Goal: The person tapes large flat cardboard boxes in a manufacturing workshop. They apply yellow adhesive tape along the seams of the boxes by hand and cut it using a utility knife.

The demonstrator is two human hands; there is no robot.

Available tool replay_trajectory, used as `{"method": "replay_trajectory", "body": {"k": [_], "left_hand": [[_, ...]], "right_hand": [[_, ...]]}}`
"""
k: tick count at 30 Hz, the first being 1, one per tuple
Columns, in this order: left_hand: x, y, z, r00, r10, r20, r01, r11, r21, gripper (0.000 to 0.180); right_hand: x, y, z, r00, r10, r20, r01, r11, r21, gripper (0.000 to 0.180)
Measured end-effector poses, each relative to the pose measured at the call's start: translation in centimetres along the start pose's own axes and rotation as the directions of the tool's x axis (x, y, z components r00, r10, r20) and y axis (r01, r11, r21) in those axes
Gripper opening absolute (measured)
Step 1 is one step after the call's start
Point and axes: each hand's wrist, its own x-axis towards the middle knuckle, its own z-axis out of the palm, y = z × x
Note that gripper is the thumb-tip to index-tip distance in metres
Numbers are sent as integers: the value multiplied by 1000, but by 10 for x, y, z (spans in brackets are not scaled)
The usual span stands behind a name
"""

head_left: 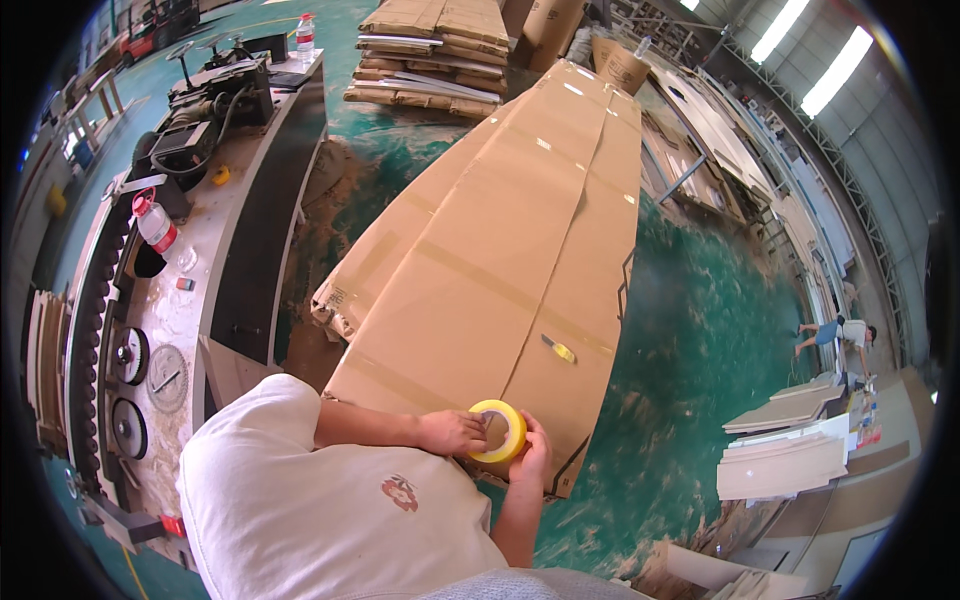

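A yellow roll of tape (pixel 517 424) is held between my two hands over the near end of a long cardboard package (pixel 490 260). My right hand (pixel 535 455) wraps the roll's right side, fingers closed on its outer rim. My left hand (pixel 452 433) is closed at the roll's left edge, its fingertips reaching toward the hole; whether they pinch the tape's end cannot be made out. On the cardboard, just beyond my right hand, lies a yellow utility knife (pixel 558 347). A seam runs lengthwise along the package, with strips of tape crossing it.
To the left stands a workbench (pixel 255 190) with machinery, a plastic bottle (pixel 157 224) and round dials. A stack of flat cardboard packages (pixel 430 50) sits beyond. Green floor (pixel 680 330) lies to the right, with stacked boards (pixel 785 465) and another person (pixel 840 333) farther off.
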Motion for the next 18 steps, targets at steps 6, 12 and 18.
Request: {"method": "replay_trajectory", "body": {"k": [6, 12, 18], "left_hand": [[-5, -1, 10, 982, -167, 85, 158, 982, 103, 30], [-5, 5, 3, 943, -300, 142, 289, 953, 91, 35], [-4, 2, 6, 978, -179, 102, 159, 970, 182, 29]], "right_hand": [[-13, 14, 21, 999, 46, 7, -46, 963, 264, 61], [-14, 24, 25, 999, -30, 42, 20, 974, 228, 57], [-5, 27, 13, 995, 10, -97, 15, 968, 250, 49]]}}
